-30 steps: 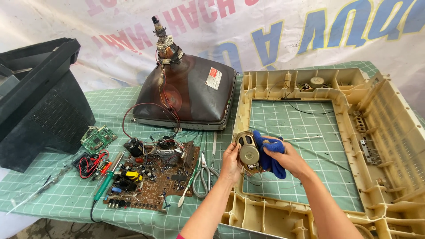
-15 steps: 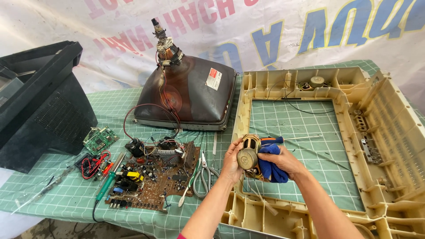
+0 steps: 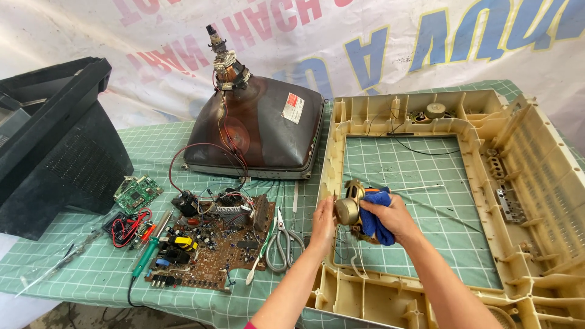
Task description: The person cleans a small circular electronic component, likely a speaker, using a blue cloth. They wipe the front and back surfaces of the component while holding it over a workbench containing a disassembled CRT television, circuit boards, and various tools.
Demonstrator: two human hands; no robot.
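Circuit board left of casing frame; picture tube behind board; pliers between.

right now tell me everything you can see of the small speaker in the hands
The small speaker is round, with a dull brass-coloured metal magnet back facing the camera and a yellowed frame. It is held above the cream plastic frame. The left hand steadies its left edge; the right hand presses a blue cloth against its right side. Thin wires hang below.
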